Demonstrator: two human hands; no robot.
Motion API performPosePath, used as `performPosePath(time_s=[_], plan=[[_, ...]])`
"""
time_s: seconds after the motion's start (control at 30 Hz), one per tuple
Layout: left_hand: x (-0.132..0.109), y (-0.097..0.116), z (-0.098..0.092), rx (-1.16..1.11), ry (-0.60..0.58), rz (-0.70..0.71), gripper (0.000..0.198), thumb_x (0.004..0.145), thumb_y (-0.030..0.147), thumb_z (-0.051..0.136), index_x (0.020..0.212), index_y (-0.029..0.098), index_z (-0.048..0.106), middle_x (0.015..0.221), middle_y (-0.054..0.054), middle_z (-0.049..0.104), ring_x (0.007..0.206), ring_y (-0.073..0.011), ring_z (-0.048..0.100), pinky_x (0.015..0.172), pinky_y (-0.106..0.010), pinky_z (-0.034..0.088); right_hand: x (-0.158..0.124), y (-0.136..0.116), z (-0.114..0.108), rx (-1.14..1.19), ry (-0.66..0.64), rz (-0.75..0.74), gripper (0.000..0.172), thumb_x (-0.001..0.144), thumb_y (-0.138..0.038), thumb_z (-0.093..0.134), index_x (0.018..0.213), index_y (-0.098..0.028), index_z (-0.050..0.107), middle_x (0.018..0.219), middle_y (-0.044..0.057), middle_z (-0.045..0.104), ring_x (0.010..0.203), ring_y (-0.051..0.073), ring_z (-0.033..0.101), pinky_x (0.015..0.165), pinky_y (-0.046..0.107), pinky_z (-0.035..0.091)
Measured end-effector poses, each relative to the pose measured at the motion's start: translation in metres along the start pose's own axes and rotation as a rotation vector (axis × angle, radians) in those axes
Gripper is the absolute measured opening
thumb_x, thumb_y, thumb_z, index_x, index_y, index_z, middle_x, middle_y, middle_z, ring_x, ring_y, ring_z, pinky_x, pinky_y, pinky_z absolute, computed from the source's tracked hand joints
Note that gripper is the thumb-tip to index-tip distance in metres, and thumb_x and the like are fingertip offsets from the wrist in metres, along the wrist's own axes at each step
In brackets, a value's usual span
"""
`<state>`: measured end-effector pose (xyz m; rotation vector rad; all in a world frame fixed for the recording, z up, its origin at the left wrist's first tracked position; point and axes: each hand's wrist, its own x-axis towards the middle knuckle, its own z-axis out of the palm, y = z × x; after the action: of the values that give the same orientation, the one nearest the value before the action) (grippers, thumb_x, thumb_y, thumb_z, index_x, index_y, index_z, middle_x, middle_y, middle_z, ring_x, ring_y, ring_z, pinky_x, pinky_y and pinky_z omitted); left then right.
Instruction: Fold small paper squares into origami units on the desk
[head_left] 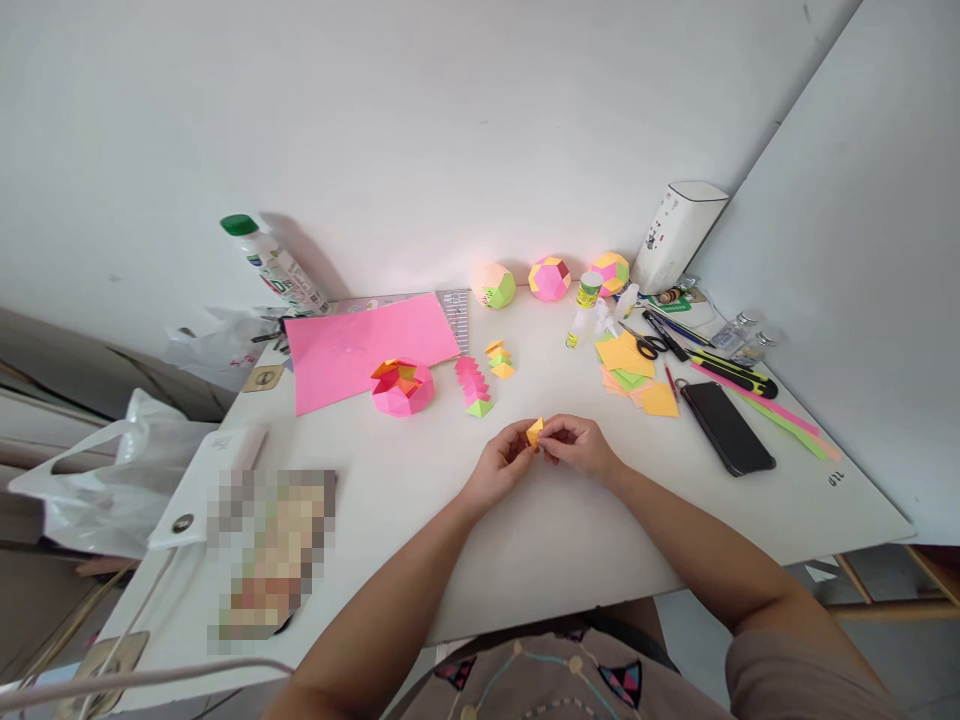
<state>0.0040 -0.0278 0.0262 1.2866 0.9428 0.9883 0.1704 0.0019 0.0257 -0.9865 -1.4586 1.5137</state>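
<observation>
Between the fingertips of both hands is a small folded orange paper piece [535, 432], held just above the white table. My left hand [504, 462] grips it from the left with fingers closed, while my right hand [579, 445] pinches its right side. Beyond my left hand lie a row of pink folded pieces [472, 380] with a green one at its near end, and a short row of orange and green pieces [500, 360]. Farther left stands a pink bowl-shaped paper shell [403, 390], its top open and orange inside.
Three paper balls [550, 279] line the wall. A pink sheet [367, 345] lies back left near a white bottle [274, 262]. To the right are orange and green paper squares [626, 355], scissors [649, 345], a glue stick [589, 291], a cutter [735, 373] and a black phone [727, 427].
</observation>
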Motion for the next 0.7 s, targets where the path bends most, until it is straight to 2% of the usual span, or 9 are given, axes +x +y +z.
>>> performPosePath(time_s=[0.07, 0.27, 0.37, 0.5, 0.6, 0.7], plan=[[-0.0003, 0.0007, 0.0000, -0.009, -0.007, 0.004, 0.036, 0.084, 0.029, 0.050, 0.119, 0.020, 0.049, 0.089, -0.006, 0.060, 0.080, -0.0154, 0.056, 0.063, -0.026, 0.043, 0.0003, 0.0004, -0.0005, 0.011, 0.002, 0.022, 0.018, 0.072, -0.033, 0.067, 0.075, -0.018, 0.060, 0.064, -0.001, 0.059, 0.053, 0.011, 0.054, 0.050, 0.026, 0.047], [0.0015, -0.0025, -0.0008, 0.017, 0.076, -0.006, 0.039, 0.081, 0.027, 0.054, 0.119, 0.020, 0.049, 0.079, -0.002, 0.054, 0.072, -0.0122, 0.051, 0.062, -0.025, 0.042, 0.0011, -0.0012, -0.0011, 0.055, 0.005, 0.033, 0.020, 0.073, -0.032, 0.067, 0.082, -0.017, 0.057, 0.059, -0.003, 0.058, 0.051, 0.010, 0.056, 0.050, 0.026, 0.048], [0.0018, -0.0028, -0.0008, -0.001, 0.084, -0.010, 0.039, 0.079, 0.024, 0.054, 0.118, 0.020, 0.050, 0.077, 0.000, 0.052, 0.069, -0.0112, 0.049, 0.061, -0.024, 0.041, 0.0015, -0.0021, -0.0005, 0.082, 0.020, 0.028, 0.022, 0.072, -0.031, 0.068, 0.083, -0.018, 0.055, 0.063, -0.003, 0.059, 0.051, 0.010, 0.056, 0.049, 0.026, 0.048], [0.0007, -0.0014, -0.0020, -0.031, 0.053, -0.035, 0.042, 0.076, 0.019, 0.053, 0.118, 0.020, 0.051, 0.083, -0.003, 0.057, 0.076, -0.0136, 0.051, 0.062, -0.025, 0.041, 0.0017, -0.0018, -0.0003, 0.105, 0.031, 0.010, 0.022, 0.072, -0.030, 0.068, 0.083, -0.018, 0.053, 0.070, -0.002, 0.060, 0.051, 0.009, 0.057, 0.049, 0.025, 0.048], [-0.0003, 0.0012, -0.0029, -0.017, 0.017, -0.062, 0.033, 0.076, 0.019, 0.051, 0.108, 0.018, 0.057, 0.085, -0.004, 0.058, 0.068, -0.0116, 0.049, 0.058, -0.023, 0.039, 0.0020, -0.0011, -0.0008, 0.112, 0.045, 0.004, 0.023, 0.071, -0.029, 0.068, 0.083, -0.018, 0.053, 0.074, -0.001, 0.060, 0.051, 0.009, 0.057, 0.048, 0.024, 0.048], [-0.0004, 0.0043, -0.0017, 0.000, 0.044, -0.107, 0.022, 0.079, 0.025, 0.050, 0.097, 0.015, 0.059, 0.079, -0.003, 0.057, 0.058, -0.0082, 0.045, 0.054, -0.022, 0.037, 0.0024, -0.0008, -0.0010, 0.117, 0.062, -0.005, 0.024, 0.071, -0.030, 0.069, 0.082, -0.017, 0.053, 0.074, -0.001, 0.060, 0.050, 0.009, 0.057, 0.047, 0.024, 0.047]])
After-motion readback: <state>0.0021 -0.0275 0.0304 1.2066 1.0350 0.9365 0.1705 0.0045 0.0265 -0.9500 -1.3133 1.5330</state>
